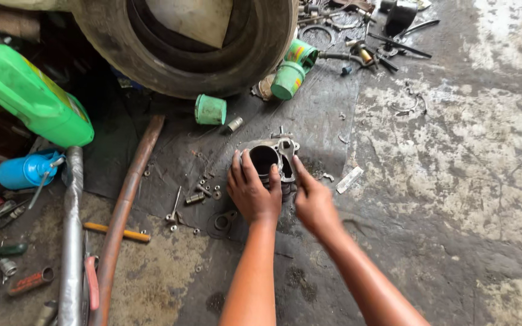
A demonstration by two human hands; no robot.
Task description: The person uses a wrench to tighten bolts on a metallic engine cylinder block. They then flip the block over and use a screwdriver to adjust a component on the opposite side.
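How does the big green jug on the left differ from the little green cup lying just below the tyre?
The green jug is far larger than the green cup. The jug is a closed bottle with a dark cap and a yellow label; the cup is a plain open tub. The jug lies at the left edge by a blue can; the cup lies nearer the hands. Both are green plastic and lie tipped over.

Open concrete floor (454, 199) is lying free to the right; bolts (203, 190), a rusty pipe (125, 211) and tools are crowding the left, a tyre (212, 66) and green cups (211, 110) blocking ahead
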